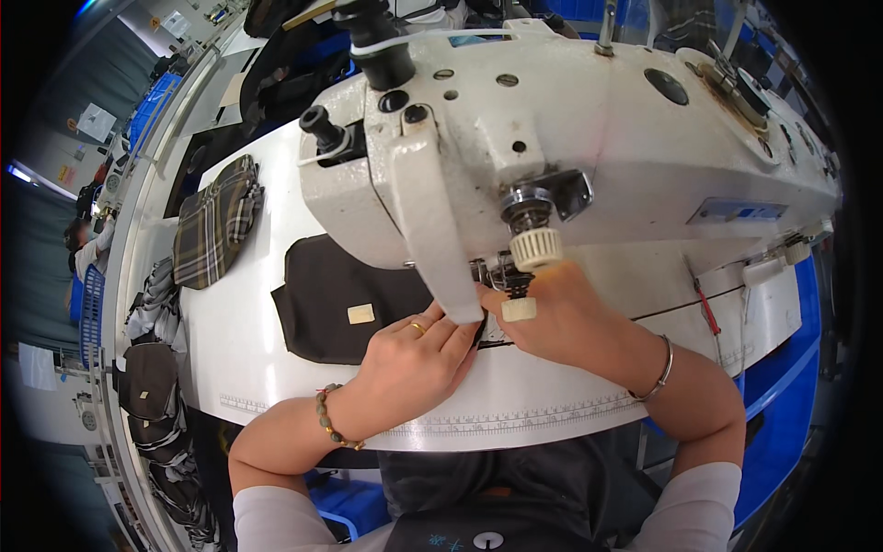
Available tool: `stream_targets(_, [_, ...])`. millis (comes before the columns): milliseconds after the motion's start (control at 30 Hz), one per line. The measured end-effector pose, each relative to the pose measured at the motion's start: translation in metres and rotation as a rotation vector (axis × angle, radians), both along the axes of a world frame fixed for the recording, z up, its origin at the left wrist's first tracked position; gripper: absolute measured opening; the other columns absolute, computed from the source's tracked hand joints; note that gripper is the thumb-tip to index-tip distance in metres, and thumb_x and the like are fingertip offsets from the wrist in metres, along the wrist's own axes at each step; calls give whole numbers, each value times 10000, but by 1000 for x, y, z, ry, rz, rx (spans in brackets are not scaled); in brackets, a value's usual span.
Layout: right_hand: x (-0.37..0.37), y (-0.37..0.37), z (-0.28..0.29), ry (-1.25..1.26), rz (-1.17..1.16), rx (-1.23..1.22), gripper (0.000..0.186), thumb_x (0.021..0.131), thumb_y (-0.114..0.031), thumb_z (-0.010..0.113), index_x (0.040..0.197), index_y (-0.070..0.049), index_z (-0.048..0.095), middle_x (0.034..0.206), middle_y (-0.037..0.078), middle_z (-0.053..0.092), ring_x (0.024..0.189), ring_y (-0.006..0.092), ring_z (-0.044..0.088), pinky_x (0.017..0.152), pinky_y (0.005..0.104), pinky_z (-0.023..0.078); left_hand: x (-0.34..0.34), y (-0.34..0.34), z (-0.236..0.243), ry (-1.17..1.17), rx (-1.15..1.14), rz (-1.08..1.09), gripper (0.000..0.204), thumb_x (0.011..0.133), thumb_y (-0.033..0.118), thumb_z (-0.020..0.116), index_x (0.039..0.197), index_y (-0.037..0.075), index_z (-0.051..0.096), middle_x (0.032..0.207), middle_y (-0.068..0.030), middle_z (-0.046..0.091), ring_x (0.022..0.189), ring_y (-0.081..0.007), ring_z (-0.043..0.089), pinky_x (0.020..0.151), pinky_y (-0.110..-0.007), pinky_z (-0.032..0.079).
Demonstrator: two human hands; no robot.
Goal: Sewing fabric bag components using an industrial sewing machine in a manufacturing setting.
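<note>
A black fabric piece with a small pale yellow label lies flat on the white sewing table, left of the needle area. My left hand presses its right edge, the fingers close together and gripping the cloth beneath the machine's white lever. From the right, my right hand reaches in with curled fingers that meet the same edge near the presser foot. Knobs of the sewing machine hide part of those fingers. The needle itself cannot be made out.
Folded plaid cloth lies on the table's left side. More dark pieces are stacked beyond that edge. A red-handled tool rests on the right, above a blue bin. A printed ruler follows the front edge.
</note>
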State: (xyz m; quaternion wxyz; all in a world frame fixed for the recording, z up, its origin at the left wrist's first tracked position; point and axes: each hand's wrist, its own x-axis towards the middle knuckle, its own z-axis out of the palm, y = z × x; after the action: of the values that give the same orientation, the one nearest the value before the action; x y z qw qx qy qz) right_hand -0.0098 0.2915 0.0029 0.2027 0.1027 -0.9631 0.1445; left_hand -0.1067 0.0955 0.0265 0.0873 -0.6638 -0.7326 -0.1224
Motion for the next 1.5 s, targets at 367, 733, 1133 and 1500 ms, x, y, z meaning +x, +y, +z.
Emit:
stream_targets(367, [12,-31,15,-453,10,-964,407,950,-316,636,1217,-10,631,744,118,682,586,200,645,587,321,520,22,-27,22,55,86,-20,222,816,91,706,1022,10,688,970,-95,731,883,-207,739,640,-288,575])
stream_targets(733, [222,-20,49,-143,-190,-840,238,906,-49,633,1122,-97,724,1008,111,725,917,280,690,801,339,535,80,-83,11,-91,336,-130,217,983,147,617,1029,-48,701,952,-155,733,927,-325,719,850,-429,566])
stream_targets(1133, [658,-17,27,448,-1624,-960,389,837,6,707,1222,-26,672,1135,59,699,1017,157,661,928,302,523,69,-82,-13,-49,348,56,155,974,125,639,967,-2,728,962,-145,730,851,-314,692,803,-407,548])
stream_targets(1500, [619,21,-119,-1017,-1585,-700,894,834,-655,615,1570,-309,246,1588,244,272,1396,527,327,1161,572,242,64,-88,-22,-25,353,111,158,976,137,639,987,19,742,977,-116,744,912,-280,708,917,-436,531])
